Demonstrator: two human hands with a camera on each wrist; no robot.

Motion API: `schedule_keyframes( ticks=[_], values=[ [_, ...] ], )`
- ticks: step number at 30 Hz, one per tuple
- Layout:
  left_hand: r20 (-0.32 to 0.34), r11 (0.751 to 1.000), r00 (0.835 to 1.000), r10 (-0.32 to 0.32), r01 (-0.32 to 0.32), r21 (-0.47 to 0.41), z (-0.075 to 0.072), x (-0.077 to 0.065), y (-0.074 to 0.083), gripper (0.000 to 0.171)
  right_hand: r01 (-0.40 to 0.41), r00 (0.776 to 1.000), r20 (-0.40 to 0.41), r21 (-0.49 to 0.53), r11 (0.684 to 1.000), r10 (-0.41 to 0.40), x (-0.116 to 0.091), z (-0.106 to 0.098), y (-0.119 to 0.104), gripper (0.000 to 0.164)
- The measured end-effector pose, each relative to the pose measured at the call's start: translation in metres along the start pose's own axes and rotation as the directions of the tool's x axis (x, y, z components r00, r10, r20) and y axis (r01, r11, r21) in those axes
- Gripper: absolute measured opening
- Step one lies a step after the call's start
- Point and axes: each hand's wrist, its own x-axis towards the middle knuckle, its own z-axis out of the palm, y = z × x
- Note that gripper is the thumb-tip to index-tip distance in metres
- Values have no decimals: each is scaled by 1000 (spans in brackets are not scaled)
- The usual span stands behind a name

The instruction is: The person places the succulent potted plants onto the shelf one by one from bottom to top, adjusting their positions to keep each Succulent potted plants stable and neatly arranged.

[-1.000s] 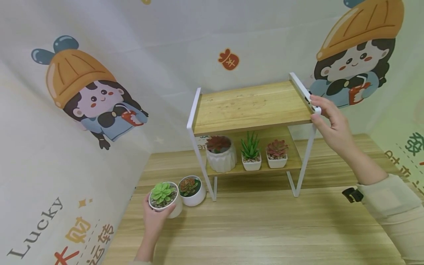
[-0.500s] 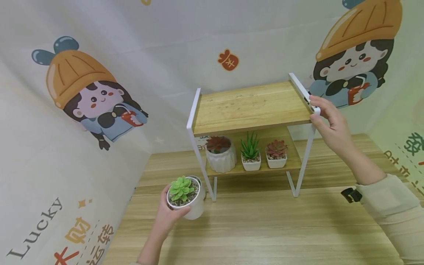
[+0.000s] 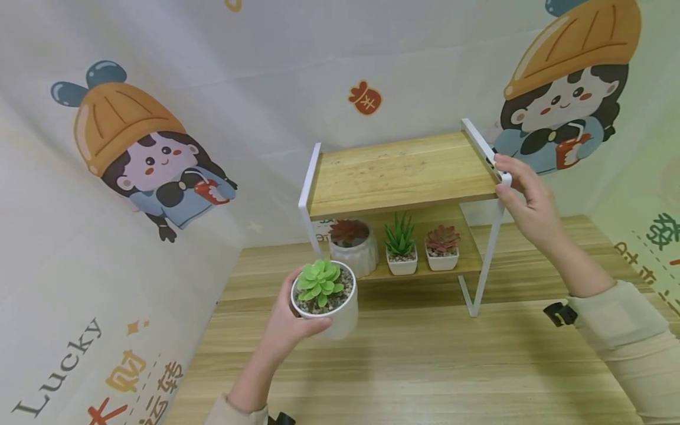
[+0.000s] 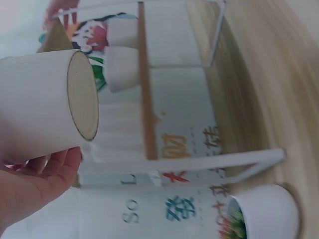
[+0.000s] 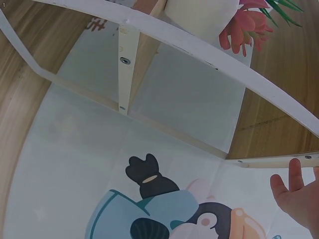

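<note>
My left hand grips a round white pot holding a green succulent, fingers round its far side and thumb along the front. The pot is off the table, in front of the shelf's left leg. In the left wrist view the underside of this potted succulent shows. My right hand holds the upper right front corner of the two-tier wooden shelf, thumb at the front edge and fingers over the white frame. On the lower tier stand a ribbed pot, a spiky green plant and a red succulent.
Another white pot with a reddish plant stands on the table by the shelf's left leg; the held pot hides it in the head view. Printed cloth hangs behind and at the sides. Wood-grain table lies in front of the shelf.
My left hand has carried the potted succulent right and up, from the left of the other white pot to before the shelf's left leg. The right hand stays on the shelf corner.
</note>
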Motion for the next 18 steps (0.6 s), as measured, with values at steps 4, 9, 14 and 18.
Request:
schedule_keyframes(
  ticks=[4, 9, 14, 18],
  values=[
    [36, 1000, 999, 9, -8, -15, 9, 7, 23, 92, 2, 1000, 3, 2, 1000, -2, 0, 0, 0, 31],
    [88, 995, 996, 27, -18, -99, 16, 20, 54, 101, -8, 1000, -2, -4, 1000, 8, -1, 0, 1, 31],
    [94, 986, 992, 80, -64, -153, 20, 37, 82, 119, -1, 1000, -7, 4, 1000, 1, -1, 0, 1, 31],
    [61, 986, 995, 84, -74, -150, 21, 50, 100, 106, 2, 1000, -11, 19, 1000, -2, -1, 2, 0, 30]
  ],
)
